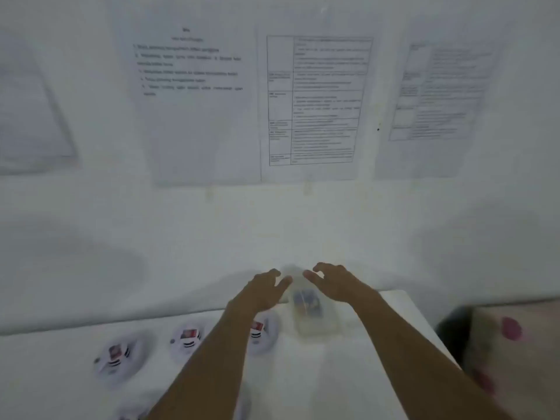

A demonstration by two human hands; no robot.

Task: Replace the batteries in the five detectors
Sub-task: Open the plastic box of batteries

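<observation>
Looks like an early stage: white round plastic detectors (116,356) lie on the white table (378,359) and none is visibly opened. Three are in plain view and two more are cut off at the bottom edge. Blur limits that call. The clear plastic container (315,325) with dark batteries (304,301) sits near the table's far edge, just right of the detectors. Left hand (266,287) and right hand (333,283) flank its far end, fingers loosely curved. Whether they grip or only touch it, cannot tell.

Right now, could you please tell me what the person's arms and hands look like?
Both forearms are bare, no sleeves in view. The left hand and right hand wear no gloves; no watch or ring shows, though blur hides fine detail.
</observation>
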